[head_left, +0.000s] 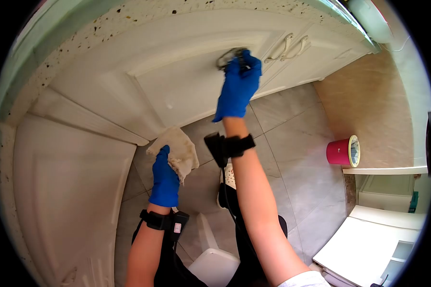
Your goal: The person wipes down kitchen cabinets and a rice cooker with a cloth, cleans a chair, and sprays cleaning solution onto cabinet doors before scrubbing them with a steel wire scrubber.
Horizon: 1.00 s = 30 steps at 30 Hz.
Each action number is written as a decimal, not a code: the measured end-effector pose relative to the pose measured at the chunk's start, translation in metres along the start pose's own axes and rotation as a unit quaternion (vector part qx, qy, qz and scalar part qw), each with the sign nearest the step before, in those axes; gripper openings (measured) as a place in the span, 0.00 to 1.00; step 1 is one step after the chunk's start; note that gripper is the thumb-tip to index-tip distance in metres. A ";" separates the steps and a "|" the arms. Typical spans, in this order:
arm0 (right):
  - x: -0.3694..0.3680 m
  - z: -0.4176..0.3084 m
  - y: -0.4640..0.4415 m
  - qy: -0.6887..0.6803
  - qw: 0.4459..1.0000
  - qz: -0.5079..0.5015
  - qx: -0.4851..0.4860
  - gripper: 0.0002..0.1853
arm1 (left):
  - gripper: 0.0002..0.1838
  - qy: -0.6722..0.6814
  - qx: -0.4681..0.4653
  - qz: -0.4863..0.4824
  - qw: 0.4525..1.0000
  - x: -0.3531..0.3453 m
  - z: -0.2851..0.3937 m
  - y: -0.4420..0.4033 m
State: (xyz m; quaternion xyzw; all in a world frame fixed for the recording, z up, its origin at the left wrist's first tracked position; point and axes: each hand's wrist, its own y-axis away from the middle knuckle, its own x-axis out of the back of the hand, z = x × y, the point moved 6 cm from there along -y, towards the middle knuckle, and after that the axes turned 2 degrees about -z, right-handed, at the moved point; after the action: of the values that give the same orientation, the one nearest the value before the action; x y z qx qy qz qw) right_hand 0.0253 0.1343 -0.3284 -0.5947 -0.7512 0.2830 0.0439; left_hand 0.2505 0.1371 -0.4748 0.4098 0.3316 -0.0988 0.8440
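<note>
While my right hand (238, 83) is clamped on a blurred greyish item (226, 58), I see a white cabinet door (187, 79) just beyond it; from here I can't tell contact. Two handles (286, 47) just right of that hand. My left hand (165, 179), lower left, grips a cream cloth (177, 146) spread past its fingertips. Farther right: pink bucket (338, 152) on grey floor tiles (292, 115).

Single head-worn view, wide and round-edged, facing forward and down, near the white cabinet door (182, 86)

Cloth (181, 147) left, bucket (338, 152) right, cabinet (184, 88) ahead
</note>
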 end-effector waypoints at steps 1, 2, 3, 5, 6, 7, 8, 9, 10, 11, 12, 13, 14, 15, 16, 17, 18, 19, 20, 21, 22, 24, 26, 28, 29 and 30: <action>-0.005 -0.010 0.004 0.059 0.994 -0.014 0.093 0.11 | 0.21 -0.005 -0.001 0.000 1.000 -0.004 0.001 0.001; -0.001 -0.009 0.000 0.067 0.991 -0.014 0.112 0.09 | 0.21 -0.003 0.004 0.002 1.000 -0.004 0.000 0.001; 0.001 -0.018 -0.010 0.074 0.989 -0.013 0.129 0.08 | 0.21 -0.004 0.008 0.005 1.000 -0.006 0.002 0.002; 0.018 -0.013 -0.050 -0.031 0.999 0.005 0.008 0.06 | 0.21 -0.023 0.005 0.015 1.000 -0.001 0.003 0.000; 0.022 -0.007 -0.060 -0.006 0.999 0.020 -0.046 0.05 | 0.21 -0.033 0.002 0.018 0.999 0.002 0.002 -0.002; 0.020 -0.003 -0.052 -0.001 0.999 0.015 -0.046 0.05 | 0.21 -0.027 0.006 0.020 0.999 0.003 0.002 -0.002; 0.018 -0.004 -0.042 0.024 1.000 0.006 0.014 0.05 | 0.20 -0.007 0.022 0.006 1.000 0.000 0.000 0.000; 0.010 -0.010 -0.031 0.046 0.996 -0.003 0.076 0.05 | 0.20 0.012 0.035 -0.009 0.999 -0.004 -0.002 0.001; -0.006 -0.018 -0.010 0.121 0.986 -0.026 0.108 0.07 | 0.20 0.016 0.036 -0.016 0.999 -0.003 -0.003 -0.003; -0.027 -0.038 0.015 0.203 0.943 -0.058 0.259 0.08 | 0.19 0.029 0.052 -0.028 0.998 0.001 -0.007 -0.009; -0.031 -0.038 0.015 0.191 0.949 -0.069 0.242 0.08 | 0.19 0.040 0.071 -0.037 0.996 0.007 -0.010 -0.013; -0.033 -0.034 0.016 0.180 0.955 -0.078 0.224 0.08 | 0.19 0.037 0.073 -0.038 0.996 0.011 -0.009 -0.014; -0.028 -0.021 0.008 0.095 0.982 -0.073 0.143 0.08 | 0.19 0.026 0.053 -0.022 0.998 0.013 -0.008 -0.015; -0.023 -0.009 -0.005 0.009 0.996 -0.073 0.059 0.08 | 0.19 0.020 0.032 -0.005 0.999 0.014 -0.007 -0.015; -0.013 -0.005 -0.023 -0.001 0.999 -0.042 0.031 0.07 | 0.19 0.019 0.024 -0.004 1.000 0.009 -0.004 -0.009; -0.008 0.005 -0.036 -0.043 0.998 -0.040 0.005 0.06 | 0.19 0.026 0.024 -0.004 0.999 0.011 -0.004 -0.010; -0.003 0.015 -0.033 0.008 0.999 -0.020 0.026 0.07 | 0.19 0.031 0.028 -0.005 0.999 0.012 -0.006 -0.012; -0.002 0.016 -0.030 0.060 0.997 0.001 0.050 0.07 | 0.19 0.036 0.035 -0.009 0.999 0.012 -0.010 -0.013; -0.012 0.009 -0.019 0.034 0.997 -0.049 0.055 0.08 | 0.19 0.044 0.039 -0.014 0.998 0.008 -0.012 -0.012; -0.024 -0.001 0.002 0.003 0.994 -0.097 0.059 0.08 | 0.19 0.048 0.053 -0.014 0.997 0.006 -0.011 -0.010; -0.044 -0.021 0.028 0.133 0.971 -0.115 0.160 0.07 | 0.19 0.047 0.065 -0.012 0.997 0.006 -0.009 -0.010; -0.057 -0.034 0.043 0.263 0.923 -0.124 0.252 0.06 | 0.19 0.058 0.081 -0.031 0.995 0.007 -0.010 -0.012; -0.041 -0.020 0.015 0.101 0.975 -0.082 0.180 0.05 | 0.19 0.069 0.094 -0.045 0.992 0.001 -0.012 -0.009; -0.006 -0.008 -0.034 0.021 0.998 -0.062 0.010 0.02 | 0.18 0.042 0.033 -0.005 0.999 0.006 -0.006 -0.008; 0.001 -0.011 -0.046 0.015 1.000 -0.019 0.018 0.02 | 0.18 0.050 0.030 0.002 0.998 0.010 -0.005 -0.009; 0.001 -0.009 -0.041 0.073 0.996 -0.013 0.040 0.04 | 0.18 0.060 0.042 -0.002 0.997 0.011 -0.007 -0.011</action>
State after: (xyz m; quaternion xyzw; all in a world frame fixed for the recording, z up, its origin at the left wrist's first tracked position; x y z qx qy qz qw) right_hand -0.0074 0.1334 -0.3016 -0.6019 -0.7416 0.2683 0.1255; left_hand 0.2504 0.1366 -0.4914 0.4493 0.3778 -0.0901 0.8046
